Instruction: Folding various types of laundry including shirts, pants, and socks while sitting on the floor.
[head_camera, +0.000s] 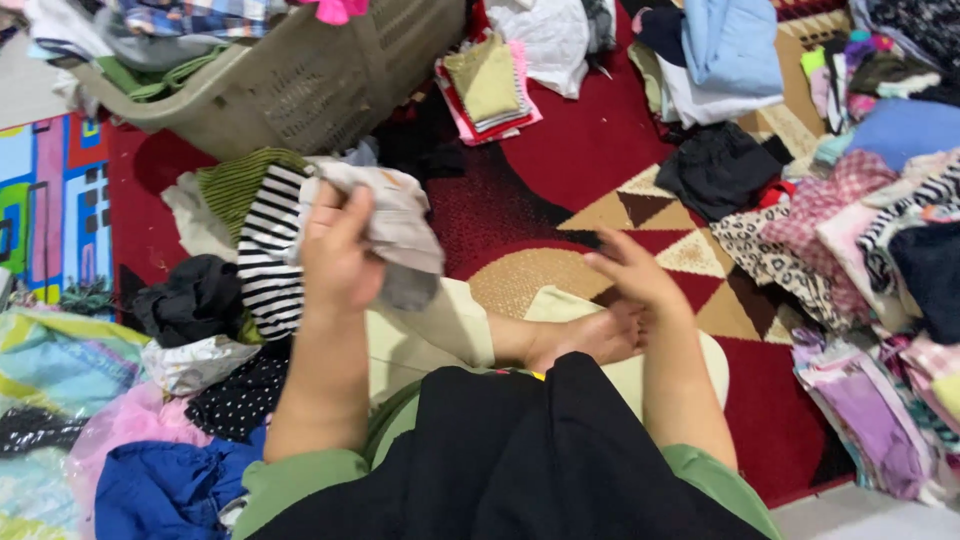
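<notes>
A crumpled grey-beige garment (395, 225) with a small orange patch is bunched in the left hand (335, 250), whose fingers close round it just below the tipped plastic laundry basket (290, 85). The right hand (630, 270) hovers open and empty, fingers spread, well right of the garment above a bare foot (590, 335). A black-and-white striped cloth (270, 250) lies just left of the garment, and a folded stack (488, 85) sits right of the basket.

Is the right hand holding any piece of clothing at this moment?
No, the right hand hovers open and empty above the bare foot; only the left hand grips a crumpled grey cloth.
</notes>
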